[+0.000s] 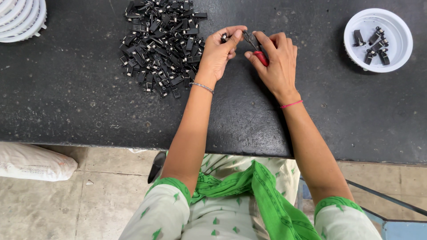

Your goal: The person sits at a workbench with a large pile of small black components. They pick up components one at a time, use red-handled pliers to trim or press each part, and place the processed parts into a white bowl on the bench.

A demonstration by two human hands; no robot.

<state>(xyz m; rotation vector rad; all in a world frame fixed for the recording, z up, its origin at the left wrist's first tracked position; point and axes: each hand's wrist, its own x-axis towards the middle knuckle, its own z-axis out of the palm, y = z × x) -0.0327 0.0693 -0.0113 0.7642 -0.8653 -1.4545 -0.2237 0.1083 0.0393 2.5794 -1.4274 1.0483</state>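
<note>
My left hand (221, 50) pinches a small black part (224, 38) between thumb and fingertips above the dark table (66, 89). My right hand (275, 58) grips small pliers with red handles (258, 50), and their jaws point at the part. The two hands meet near the table's middle, just right of a big heap of small black parts (161, 42).
A white round dish (378, 40) holding several black parts sits at the far right. Stacked white dishes (21, 18) stand at the far left corner. Below the table edge lie a white sack (33, 162) on the tiled floor and a blue frame (391, 222).
</note>
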